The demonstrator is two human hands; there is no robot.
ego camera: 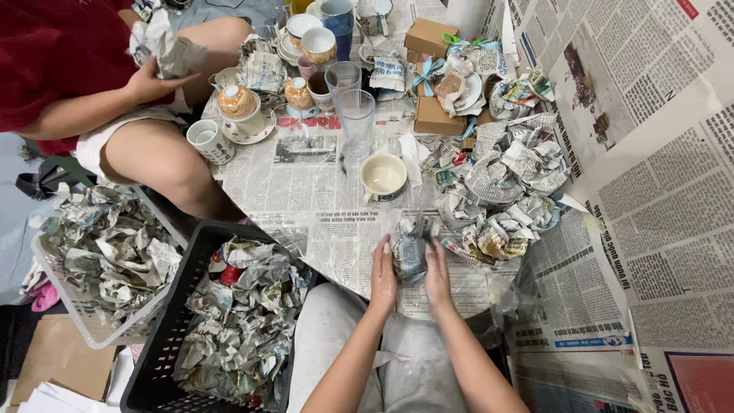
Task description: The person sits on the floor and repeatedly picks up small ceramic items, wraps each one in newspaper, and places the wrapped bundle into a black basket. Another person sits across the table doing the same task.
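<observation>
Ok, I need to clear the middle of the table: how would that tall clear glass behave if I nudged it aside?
The tall glass looks narrow for its height, so it would probably tip rather than slide. It stands on creased newspaper, which may catch its base. It seems thin and fragile, with a second glass and a cream bowl close by to knock against.

Crumpled newspaper-wrapped bundle point(410, 248), upright on the newspaper-covered table, between both hands.

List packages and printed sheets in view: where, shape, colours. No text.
Upper cardboard box: table's far edge, brown, rectangular.
Lower cardboard box: near it, brown, teal ribbon.
Newspaper sheets: spread on the right, black print, colour photos.
Newspaper-wrapped bundle: between left hand and right hand.
</observation>
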